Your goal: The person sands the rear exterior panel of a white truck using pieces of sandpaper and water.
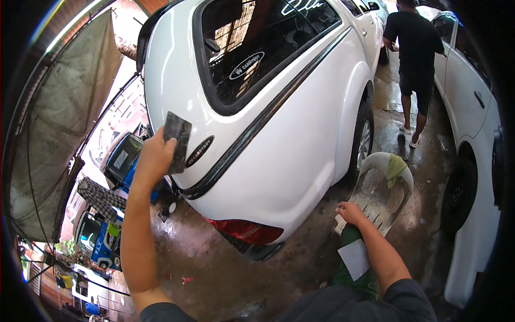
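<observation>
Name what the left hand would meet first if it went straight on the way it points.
The left hand, holding a dark sheet, would probably meet the white vehicle's rear body, though depth is unclear.

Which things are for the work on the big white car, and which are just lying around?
Seems part of the work:
dark, flat rectangular sheet, held in the left grip
glossy white car, behind that sheet

Apparently just around:
worn white plastic chair
crumpled green cloth, draped on the chair
black-and-white checked cloth

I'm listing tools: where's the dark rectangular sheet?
In the head view, the dark sheet is left of centre, in the left hand, just left of the black oval badge on the white vehicle.
</observation>
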`<state>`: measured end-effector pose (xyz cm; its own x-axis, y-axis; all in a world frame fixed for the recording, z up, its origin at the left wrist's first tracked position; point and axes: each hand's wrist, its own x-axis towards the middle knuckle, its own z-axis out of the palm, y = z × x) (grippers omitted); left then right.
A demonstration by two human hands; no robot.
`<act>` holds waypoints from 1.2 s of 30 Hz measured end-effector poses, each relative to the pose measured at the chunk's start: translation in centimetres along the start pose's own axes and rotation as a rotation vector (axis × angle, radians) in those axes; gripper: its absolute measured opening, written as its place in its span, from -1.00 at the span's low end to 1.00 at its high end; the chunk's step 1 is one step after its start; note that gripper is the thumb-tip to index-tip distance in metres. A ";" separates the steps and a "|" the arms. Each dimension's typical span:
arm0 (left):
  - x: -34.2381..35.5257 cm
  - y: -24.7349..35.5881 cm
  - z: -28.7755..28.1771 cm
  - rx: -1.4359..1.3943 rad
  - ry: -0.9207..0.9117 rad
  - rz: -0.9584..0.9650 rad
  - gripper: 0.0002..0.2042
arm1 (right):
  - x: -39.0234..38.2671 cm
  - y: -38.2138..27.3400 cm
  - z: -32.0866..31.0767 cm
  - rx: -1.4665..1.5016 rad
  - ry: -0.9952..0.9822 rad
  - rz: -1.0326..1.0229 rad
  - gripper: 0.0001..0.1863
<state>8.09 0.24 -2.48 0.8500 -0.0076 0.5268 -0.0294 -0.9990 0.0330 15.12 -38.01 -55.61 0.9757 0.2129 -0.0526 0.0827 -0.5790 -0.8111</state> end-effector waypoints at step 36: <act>-0.3 -1.2 -1.4 -0.043 -0.090 -0.038 -0.60 | 0.7 0.1 0.5 0.014 -0.026 -0.004 -0.60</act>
<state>7.16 1.45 -1.52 0.8948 0.0243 0.4458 -0.0174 -0.9959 0.0893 15.70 -37.50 -56.00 0.9698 0.2352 -0.0642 0.0832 -0.5668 -0.8196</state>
